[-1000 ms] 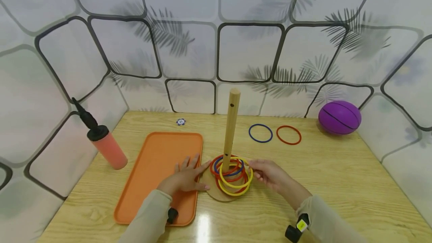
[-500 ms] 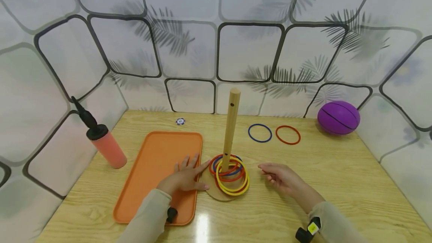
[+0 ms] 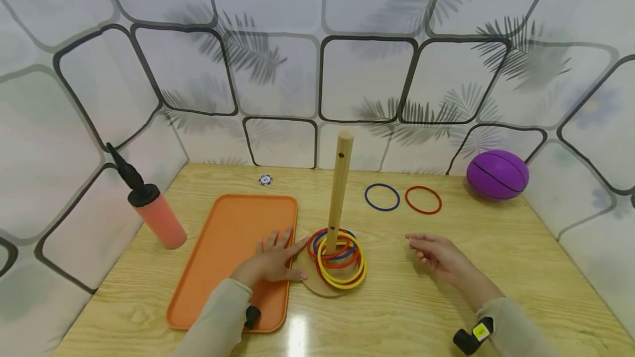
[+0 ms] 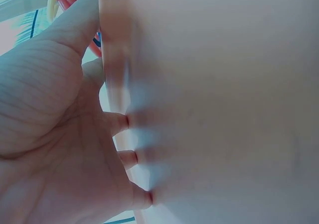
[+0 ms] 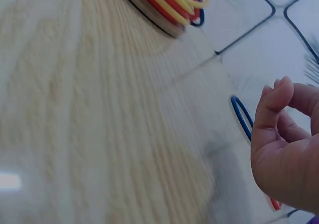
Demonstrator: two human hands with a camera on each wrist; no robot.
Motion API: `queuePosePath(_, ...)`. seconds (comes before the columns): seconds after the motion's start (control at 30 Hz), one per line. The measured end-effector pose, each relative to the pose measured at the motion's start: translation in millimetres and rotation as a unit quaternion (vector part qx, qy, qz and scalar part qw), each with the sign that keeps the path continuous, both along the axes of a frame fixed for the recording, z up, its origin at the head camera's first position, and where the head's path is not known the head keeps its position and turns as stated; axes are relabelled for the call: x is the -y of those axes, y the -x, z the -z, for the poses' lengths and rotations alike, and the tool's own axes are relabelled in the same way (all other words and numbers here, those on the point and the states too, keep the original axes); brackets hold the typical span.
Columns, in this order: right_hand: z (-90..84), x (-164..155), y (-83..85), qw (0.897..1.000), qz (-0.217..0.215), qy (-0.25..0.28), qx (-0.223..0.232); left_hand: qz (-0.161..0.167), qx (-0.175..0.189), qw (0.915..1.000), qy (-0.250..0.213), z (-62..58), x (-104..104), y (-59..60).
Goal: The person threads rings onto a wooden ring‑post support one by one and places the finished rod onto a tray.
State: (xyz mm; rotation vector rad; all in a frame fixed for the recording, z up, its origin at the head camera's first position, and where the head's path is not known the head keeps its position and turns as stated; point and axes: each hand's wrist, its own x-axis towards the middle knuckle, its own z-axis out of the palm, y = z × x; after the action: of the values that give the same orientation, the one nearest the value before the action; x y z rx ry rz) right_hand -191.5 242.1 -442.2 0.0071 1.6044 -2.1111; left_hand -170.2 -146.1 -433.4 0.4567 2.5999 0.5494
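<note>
Left grip (image 3: 272, 262) flat on tray (image 3: 233, 230); left wrist view blurred.

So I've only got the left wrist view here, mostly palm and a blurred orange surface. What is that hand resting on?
Observer: The left hand lies flat on the orange tray, fingers straight, thumb reaching the wooden base of the peg.
Operator: Is the right hand holding a ring?
Observer: No. The right hand hovers over the table, its grip empty, fingers loosely curled.
Operator: Are any rings off the peg?
Observer: Two lie flat on the table behind it: a blue ring and a red ring, side by side and apart.
</note>
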Motion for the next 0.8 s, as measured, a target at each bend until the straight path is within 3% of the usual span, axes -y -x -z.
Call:
queuePosePath(0.23, -2.4, -23, 18.4, 0.999, -0.008, 0.006, -0.032, -0.004, -0.001, 1.0, -0.008, 1.0, 1, -1.8)
queuePosePath(0.8, 5.7, -38, 66.7, 0.986, 0.09, -0.137, -0.035, -0.003, -0.003, 1.0, 0.001, 2.5, 1, 1.7)
